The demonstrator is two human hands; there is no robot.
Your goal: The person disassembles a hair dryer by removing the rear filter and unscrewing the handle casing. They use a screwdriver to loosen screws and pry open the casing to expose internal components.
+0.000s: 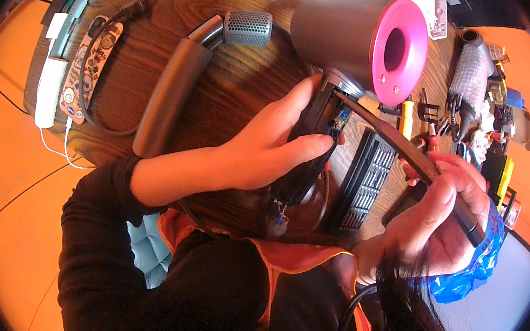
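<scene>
My left hand is wrapped around the opened dark handle of a grey hair dryer. Small electronic parts show inside it, near my thumb. The dryer's wide head, with a pink ring-shaped end, lies at the handle's top. In my right hand is a long dark tool with a tapered tip; its exact kind is unclear. The tip reaches into the upper part of the open handle. Loose wires hang near the handle's lower end.
A grey tube with a perforated cylinder lies at the left-centre of the wooden table. A screwdriver bit case sits right of the handle. Tools, a bubble-wrapped object and a blue plastic bag crowd the right.
</scene>
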